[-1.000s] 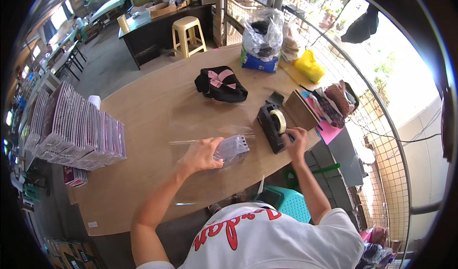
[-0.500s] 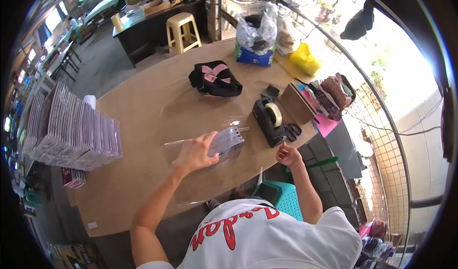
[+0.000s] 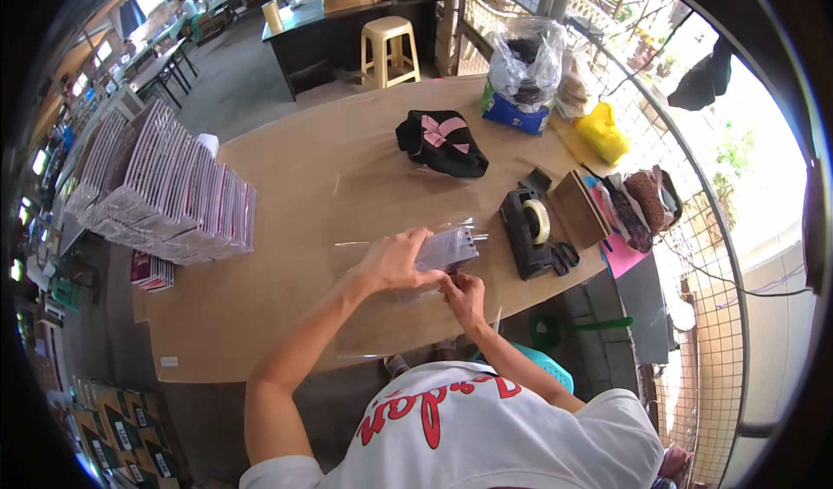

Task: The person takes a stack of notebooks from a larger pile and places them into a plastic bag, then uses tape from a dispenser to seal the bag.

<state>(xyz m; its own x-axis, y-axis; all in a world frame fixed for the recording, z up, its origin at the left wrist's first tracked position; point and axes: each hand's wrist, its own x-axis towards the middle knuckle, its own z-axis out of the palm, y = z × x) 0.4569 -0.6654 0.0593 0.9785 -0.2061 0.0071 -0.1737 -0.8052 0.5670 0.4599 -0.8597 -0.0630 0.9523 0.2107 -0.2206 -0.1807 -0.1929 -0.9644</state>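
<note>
My left hand (image 3: 395,262) lies on top of a small grey packet (image 3: 449,249) that sits in a clear plastic sleeve (image 3: 382,315) on the wooden table (image 3: 260,307). It presses the packet down. My right hand (image 3: 464,294) is at the packet's near edge, fingers pinched on the clear plastic there. A black tape dispenser (image 3: 528,229) with a roll of tape stands just right of the packet. Black-handled scissors (image 3: 566,256) lie beside it.
A large stack of flat pink-and-white packs (image 3: 165,198) fills the table's left side. A black cloth item with a pink bow (image 3: 441,142) lies at the far middle. A brown box (image 3: 580,207), bags (image 3: 525,72) and a yellow pouch (image 3: 600,131) crowd the right end. A stool (image 3: 390,51) stands beyond.
My right hand has left the tape dispenser and come back left to the packet's near edge. My left hand has stayed on the packet.
</note>
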